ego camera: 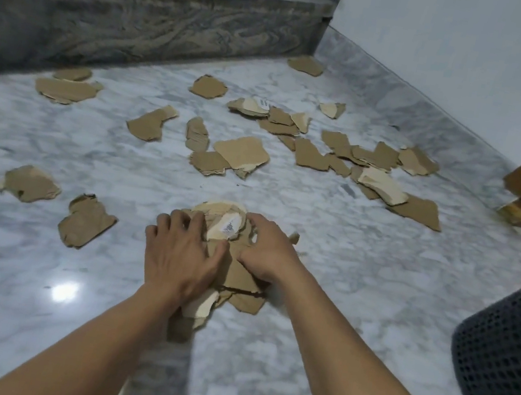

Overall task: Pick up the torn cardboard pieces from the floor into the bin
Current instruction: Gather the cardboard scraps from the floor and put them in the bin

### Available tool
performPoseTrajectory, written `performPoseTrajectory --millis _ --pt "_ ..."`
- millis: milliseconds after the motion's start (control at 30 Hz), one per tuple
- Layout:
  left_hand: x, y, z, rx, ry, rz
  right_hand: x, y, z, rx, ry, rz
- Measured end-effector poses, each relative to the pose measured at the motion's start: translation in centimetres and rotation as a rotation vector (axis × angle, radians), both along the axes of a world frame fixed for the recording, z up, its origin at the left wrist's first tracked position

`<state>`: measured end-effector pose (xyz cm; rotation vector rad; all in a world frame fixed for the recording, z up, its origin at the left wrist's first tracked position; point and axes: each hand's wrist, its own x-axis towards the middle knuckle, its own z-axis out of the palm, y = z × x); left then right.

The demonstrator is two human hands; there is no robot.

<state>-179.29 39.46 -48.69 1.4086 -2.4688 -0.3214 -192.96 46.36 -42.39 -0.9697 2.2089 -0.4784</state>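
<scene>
- Left hand (183,253): fingers (179,217) spread and bent over the left edge of the gathered pile (243,276), thumb laid on the cardboard.
- Right hand (265,250): fingers curled down onto the top right of the same pile, knuckles up. Fingertips are hidden, so how deep they reach under cannot be told.
- The pile sits on the marble floor (358,284), lower centre of frame, squeezed between the 2 hands. A piece with a white label lies on top.
- Step in hand, as judged: compact and lift this pile.
- Method: slide the fingertips under the lowest sheet from both sides, keep the thumbs on top, then press inward before lifting. The pieces jutting out at the near end look likely to slip out.
- Carry low toward the bin (508,363), the dark mesh one at the right edge of frame, near the right forearm.
- Counts: 2 hands, 1 gathered pile, 1 bin.
- Loose pieces (241,152): about 11 lie singly or in pairs across the left and centre of frame.
- An overlapping cluster sits centre right, roughly 12 or more. The exact number cannot be told.
- Judgement: most of the task is not yet done.
</scene>
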Motion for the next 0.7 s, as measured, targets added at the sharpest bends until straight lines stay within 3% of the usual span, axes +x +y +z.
performPoseTrajectory --millis 100,167,300,467,700 --pt "-0.1 -1.4 -0.6 0.028 0.027 -0.125 0.0 0.0 0.2 0.074 0.254 0.162" --pt "-0.4 -2.4 -0.6 0.101 -0.023 -0.224 -0.9 0.0 -0.1 0.115 0.331 0.152" --pt "-0.9 -2.5 -0.1 0.008 -0.062 -0.186 -1.2 1.1 -1.9 0.161 0.144 -0.050" --pt "-1.0 -0.7 -0.4 0.028 0.023 -0.085 2.3 1.7 -3.5 -0.100 0.267 -0.161" --pt "-0.3 0.1 -0.9 0.047 0.162 -0.093 0.2 1.0 -2.7 -0.176 -0.149 -0.371"
